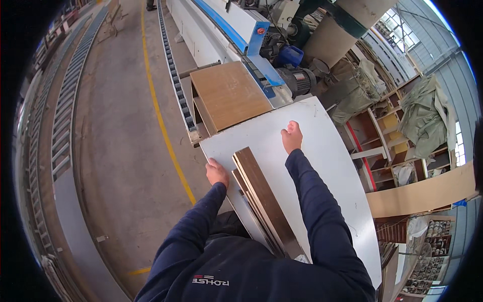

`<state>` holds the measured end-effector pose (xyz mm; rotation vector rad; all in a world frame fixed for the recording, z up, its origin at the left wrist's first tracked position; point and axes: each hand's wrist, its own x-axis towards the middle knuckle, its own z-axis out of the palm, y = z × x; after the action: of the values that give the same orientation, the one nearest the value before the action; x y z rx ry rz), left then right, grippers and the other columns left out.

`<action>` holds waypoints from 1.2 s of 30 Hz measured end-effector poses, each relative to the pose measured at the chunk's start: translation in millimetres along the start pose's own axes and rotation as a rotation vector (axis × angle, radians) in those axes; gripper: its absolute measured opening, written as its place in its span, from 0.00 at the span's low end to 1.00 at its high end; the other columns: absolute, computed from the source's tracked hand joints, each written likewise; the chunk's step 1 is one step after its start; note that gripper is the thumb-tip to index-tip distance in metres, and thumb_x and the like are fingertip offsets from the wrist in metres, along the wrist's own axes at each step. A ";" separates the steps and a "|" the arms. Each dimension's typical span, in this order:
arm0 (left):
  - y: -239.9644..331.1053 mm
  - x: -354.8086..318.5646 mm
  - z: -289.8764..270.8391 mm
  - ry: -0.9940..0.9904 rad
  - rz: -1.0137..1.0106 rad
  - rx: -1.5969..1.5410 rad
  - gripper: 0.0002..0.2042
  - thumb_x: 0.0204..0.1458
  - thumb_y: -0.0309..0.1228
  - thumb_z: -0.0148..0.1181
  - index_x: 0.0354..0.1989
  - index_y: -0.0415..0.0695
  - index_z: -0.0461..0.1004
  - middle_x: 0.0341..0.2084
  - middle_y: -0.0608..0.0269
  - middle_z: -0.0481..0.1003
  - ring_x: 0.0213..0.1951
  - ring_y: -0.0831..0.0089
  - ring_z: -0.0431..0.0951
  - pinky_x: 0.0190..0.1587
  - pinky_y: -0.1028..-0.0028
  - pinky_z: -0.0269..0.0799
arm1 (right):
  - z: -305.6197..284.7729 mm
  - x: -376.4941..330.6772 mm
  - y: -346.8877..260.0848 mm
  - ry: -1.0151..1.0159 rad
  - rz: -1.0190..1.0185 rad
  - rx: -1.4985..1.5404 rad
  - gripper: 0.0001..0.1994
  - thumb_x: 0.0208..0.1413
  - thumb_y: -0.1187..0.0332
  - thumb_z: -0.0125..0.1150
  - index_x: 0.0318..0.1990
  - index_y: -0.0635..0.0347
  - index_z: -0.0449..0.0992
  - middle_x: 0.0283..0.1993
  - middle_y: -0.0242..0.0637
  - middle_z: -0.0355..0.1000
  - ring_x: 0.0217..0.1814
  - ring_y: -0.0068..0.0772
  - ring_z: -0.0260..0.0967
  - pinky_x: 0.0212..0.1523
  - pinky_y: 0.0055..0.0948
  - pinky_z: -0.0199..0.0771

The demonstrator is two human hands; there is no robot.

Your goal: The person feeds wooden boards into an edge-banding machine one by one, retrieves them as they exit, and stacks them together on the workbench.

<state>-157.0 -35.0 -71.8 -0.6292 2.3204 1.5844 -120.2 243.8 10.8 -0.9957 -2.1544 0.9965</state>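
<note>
The left hand overlaps the white board's edge, grip unclear; the right hand is loosely clenched.

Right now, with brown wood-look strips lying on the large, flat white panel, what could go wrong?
The stacked long, brown wood-look strips lie on the large, flat white panel with no visible strap; if it tilts, they could slide off. The bare left hand is at the panel's left edge, so a sudden shift might pinch or scrape it.
</note>
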 end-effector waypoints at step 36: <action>-28.6 22.4 -0.5 -0.079 -0.043 -0.166 0.33 0.66 0.56 0.33 0.47 0.34 0.72 0.44 0.44 0.76 0.44 0.53 0.75 0.51 0.62 0.70 | 22.7 75.2 17.6 0.126 -0.040 -0.474 0.25 0.48 0.68 0.58 0.55 0.59 0.63 0.59 0.43 0.62 0.61 0.50 0.62 0.54 0.51 0.64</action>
<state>-162.5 -49.0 -104.8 -0.6365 2.1211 1.7621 -172.4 303.4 -3.2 -1.1848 -2.3420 0.3915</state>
